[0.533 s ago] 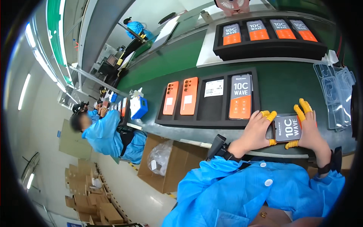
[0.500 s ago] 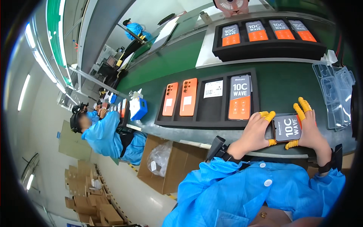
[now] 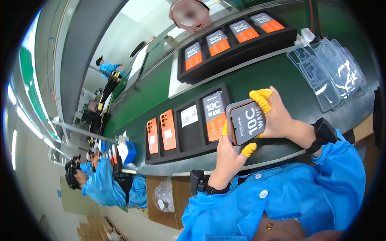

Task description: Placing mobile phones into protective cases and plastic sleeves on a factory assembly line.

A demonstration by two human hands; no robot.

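A smartphone (image 3: pixel 243 125), its screen covered by a printed grey film, is held tilted above the bench edge between both hands. A translucent grey rim, like a clear case, shows along its far edge. My left hand (image 3: pixel 230 157) pinches its near left end, the thumb by the lower edge. Around its right end closes my right hand (image 3: pixel 277 118), fingers over the far edge. Yellow finger cots cover several fingertips. Just left lies a black foam tray (image 3: pixel 188 138) with two orange phones (image 3: pixel 169 134), backs up, a white label (image 3: pixel 189 115) and a film-covered phone (image 3: pixel 214 114).
Another black foam tray (image 3: pixel 237 51) with several film-covered phones stands farther back. Clear plastic cases (image 3: pixel 325 76) are piled at the right. A pink fan (image 3: pixel 189 16) is at the back. Leftward are a blue bin (image 3: pixel 129 152), a cardboard box (image 3: pixel 181 201) and a co-worker in blue (image 3: pixel 100 180).
My view has shifted, and the bench things appear farther left. The phone has been raised and tilted, and the translucent rim now shows. Both hands have changed their grip on it.
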